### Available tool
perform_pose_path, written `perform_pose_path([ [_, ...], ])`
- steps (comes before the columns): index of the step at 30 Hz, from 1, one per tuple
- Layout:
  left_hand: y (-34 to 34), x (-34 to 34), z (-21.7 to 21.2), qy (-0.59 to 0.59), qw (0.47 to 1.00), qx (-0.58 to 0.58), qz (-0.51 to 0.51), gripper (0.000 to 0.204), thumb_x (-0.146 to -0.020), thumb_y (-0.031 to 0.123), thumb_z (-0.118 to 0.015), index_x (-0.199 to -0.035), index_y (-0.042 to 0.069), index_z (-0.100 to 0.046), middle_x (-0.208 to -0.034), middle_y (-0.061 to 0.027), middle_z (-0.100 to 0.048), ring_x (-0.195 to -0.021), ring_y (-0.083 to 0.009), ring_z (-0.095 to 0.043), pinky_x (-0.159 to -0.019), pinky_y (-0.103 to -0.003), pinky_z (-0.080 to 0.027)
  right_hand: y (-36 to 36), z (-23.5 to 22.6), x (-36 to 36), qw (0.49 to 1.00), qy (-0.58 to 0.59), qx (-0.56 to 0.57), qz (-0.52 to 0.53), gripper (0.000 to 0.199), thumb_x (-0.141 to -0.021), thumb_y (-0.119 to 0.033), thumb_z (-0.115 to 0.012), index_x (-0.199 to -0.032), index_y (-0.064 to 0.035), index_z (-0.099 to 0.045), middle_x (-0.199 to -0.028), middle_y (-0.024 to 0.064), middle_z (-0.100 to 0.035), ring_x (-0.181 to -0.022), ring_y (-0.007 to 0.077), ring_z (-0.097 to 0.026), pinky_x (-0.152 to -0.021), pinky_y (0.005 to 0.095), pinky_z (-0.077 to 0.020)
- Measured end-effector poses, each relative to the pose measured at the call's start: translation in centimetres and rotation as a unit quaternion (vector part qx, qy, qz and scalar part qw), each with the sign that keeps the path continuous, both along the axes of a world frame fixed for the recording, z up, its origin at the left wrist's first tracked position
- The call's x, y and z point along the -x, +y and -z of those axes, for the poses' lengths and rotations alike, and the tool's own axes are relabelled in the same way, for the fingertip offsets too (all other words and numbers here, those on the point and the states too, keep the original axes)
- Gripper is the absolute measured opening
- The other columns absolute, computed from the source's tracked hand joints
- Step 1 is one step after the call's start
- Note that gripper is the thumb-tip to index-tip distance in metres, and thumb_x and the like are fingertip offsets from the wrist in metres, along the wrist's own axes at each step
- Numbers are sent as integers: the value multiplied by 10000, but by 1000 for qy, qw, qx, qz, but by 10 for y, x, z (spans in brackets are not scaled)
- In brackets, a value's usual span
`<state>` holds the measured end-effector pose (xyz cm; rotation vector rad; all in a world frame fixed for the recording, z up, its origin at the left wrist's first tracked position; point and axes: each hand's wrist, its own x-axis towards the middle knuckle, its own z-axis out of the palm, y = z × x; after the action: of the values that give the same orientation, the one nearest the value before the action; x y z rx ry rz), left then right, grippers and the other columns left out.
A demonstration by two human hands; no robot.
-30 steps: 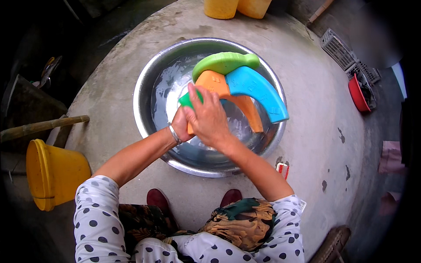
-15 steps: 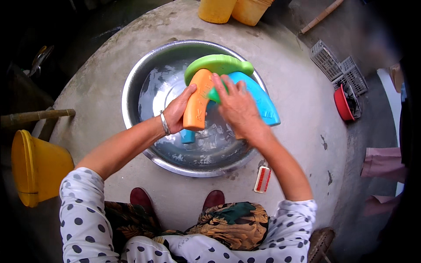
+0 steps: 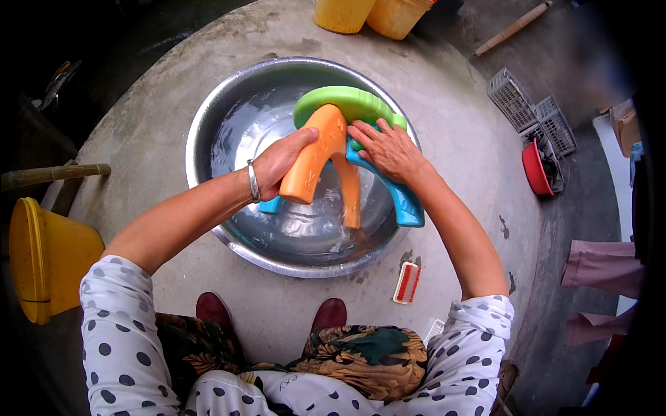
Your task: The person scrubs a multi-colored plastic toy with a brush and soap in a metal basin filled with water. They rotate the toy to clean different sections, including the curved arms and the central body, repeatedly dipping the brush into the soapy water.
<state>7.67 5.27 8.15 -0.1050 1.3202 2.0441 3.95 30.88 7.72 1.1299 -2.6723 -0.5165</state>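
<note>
A small plastic children's stool (image 3: 340,104) with a green seat and orange and blue legs is held tilted over a wide metal basin (image 3: 319,269). My left hand (image 3: 279,163) is closed around an orange leg, its thumb on top. My right hand (image 3: 388,149) presses against the stool's blue leg beside the green seat. A small bright green object (image 3: 356,145) shows under its fingers, mostly hidden, so its kind is unclear. Water lies in the basin beneath the stool.
A scrubbing brush with red bristles (image 3: 408,283) lies on the concrete, right of the basin. A yellow bucket (image 3: 59,256) stands at the left, and more yellow buckets (image 3: 343,15) at the far edge. Grey plastic crates (image 3: 512,97) and a red bowl (image 3: 535,170) sit at the right.
The stool has turned, bringing a second orange leg into view, and the blue leg now points lower. My right hand has shifted right along with it; my left hand keeps its grip.
</note>
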Motion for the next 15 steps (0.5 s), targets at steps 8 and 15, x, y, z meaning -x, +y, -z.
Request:
perform_pose_path([
  [8,-10,6,8,-2,1000,1,6,603,-905,512,-515,-1272,47,-403,-914,-105,-615,-698,-164,-651,-601,-289,-562,12,-34,-109,980,-184,-39,69,533,-899,-245,-548,-1395,-151,-378,-1447,19,-379,-1046,277,-504,-842,389,-425],
  [15,-4,3,-4,40,998,18,38,597,-908,514,-516,-1262,41,-428,-898,-92,-619,-674,-161,-645,-590,-287,-558,8,-23,-42,995,-93,10,38,541,-896,-240,-543,-1393,-115,-368,-1424,39,-404,-1052,275,-503,-843,375,-417],
])
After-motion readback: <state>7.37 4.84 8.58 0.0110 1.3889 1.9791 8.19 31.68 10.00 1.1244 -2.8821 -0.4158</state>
